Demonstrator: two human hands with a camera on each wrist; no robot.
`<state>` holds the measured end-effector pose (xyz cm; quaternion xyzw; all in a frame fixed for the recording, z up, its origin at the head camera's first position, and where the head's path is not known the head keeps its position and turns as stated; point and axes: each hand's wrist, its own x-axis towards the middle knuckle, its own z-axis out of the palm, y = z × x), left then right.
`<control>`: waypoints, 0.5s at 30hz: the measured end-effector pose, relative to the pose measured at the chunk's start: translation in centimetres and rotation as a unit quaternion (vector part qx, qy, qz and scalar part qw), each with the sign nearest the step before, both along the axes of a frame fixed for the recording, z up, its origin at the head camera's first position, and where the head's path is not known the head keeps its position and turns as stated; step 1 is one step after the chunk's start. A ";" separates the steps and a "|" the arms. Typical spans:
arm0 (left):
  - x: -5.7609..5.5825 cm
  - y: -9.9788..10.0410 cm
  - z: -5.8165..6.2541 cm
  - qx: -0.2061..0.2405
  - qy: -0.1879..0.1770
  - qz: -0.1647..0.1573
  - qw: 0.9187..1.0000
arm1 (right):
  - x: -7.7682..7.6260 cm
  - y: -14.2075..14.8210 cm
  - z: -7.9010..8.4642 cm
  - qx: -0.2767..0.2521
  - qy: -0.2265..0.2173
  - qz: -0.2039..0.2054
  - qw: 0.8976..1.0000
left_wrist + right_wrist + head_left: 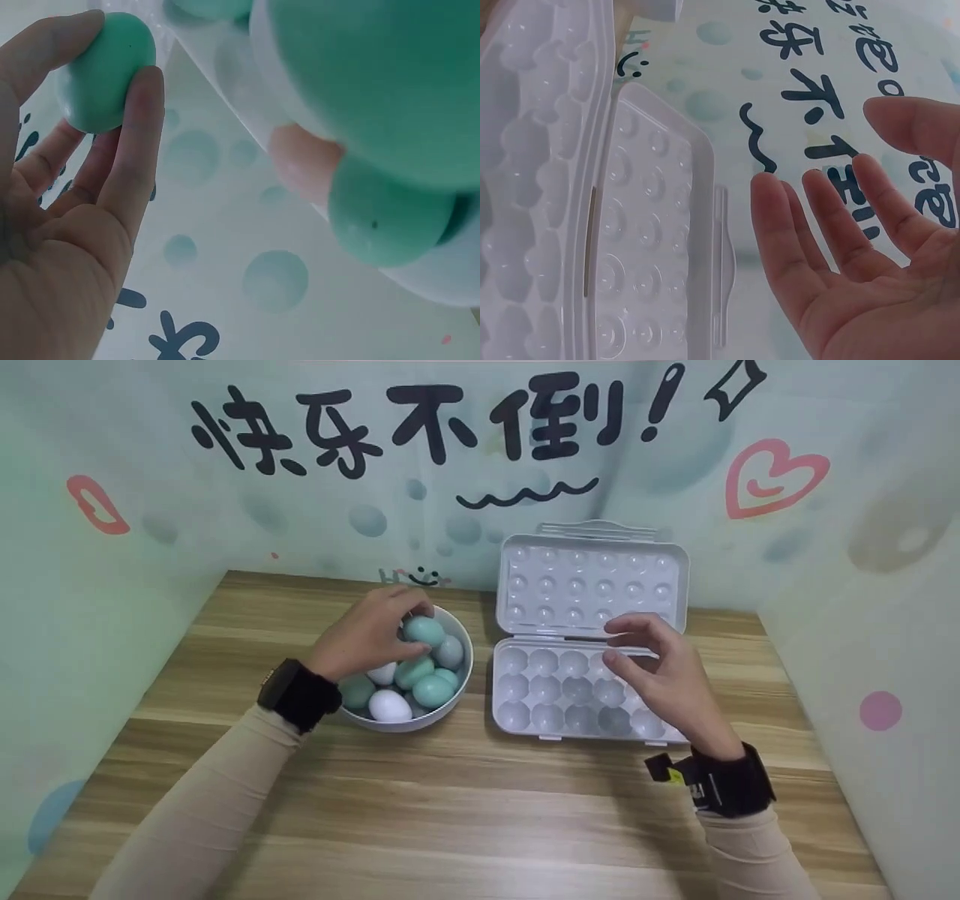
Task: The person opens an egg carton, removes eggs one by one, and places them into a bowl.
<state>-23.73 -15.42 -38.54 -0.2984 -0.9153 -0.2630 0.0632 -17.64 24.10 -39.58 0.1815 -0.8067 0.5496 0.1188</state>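
My left hand (371,630) is over the white bowl (396,727) and pinches a teal-green egg (105,71) between thumb and fingers. Below it, the bowl holds several more eggs: green ones (433,691), white ones (390,706) and a greyish one (448,651). My right hand (667,675) hovers above the right part of a white egg box (592,712), holding nothing. In the right wrist view its fingers are spread and loosely bent. The box stands unfolded, with no eggs in the cups that show; the hand hides some cups on the right.
The box's dimpled lid (592,585) leans upright at the back, with a handle (600,531) on its top edge. A wooden table (450,810) lies under everything. Behind and at the sides hangs a printed cloth (315,525).
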 end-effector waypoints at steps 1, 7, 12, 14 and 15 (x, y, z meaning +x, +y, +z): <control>-0.2 -0.1 0.0 -0.003 -0.007 0.005 1.000 | 0.0 0.0 0.1 0.002 0.001 -0.001 1.000; -1.6 -0.4 0.1 -0.027 -0.020 0.026 0.999 | -0.1 0.4 0.3 0.013 0.001 -0.012 1.000; -2.6 -0.2 0.0 -0.046 -0.031 0.021 0.998 | 0.0 0.7 0.3 0.020 0.001 -0.025 0.999; -2.9 0.0 0.0 -0.048 -0.032 0.016 0.998 | 0.0 0.7 0.3 0.022 0.001 -0.025 0.999; -3.0 0.0 -0.1 -0.050 -0.033 0.014 0.998 | -0.1 0.7 0.2 0.023 0.000 -0.024 0.999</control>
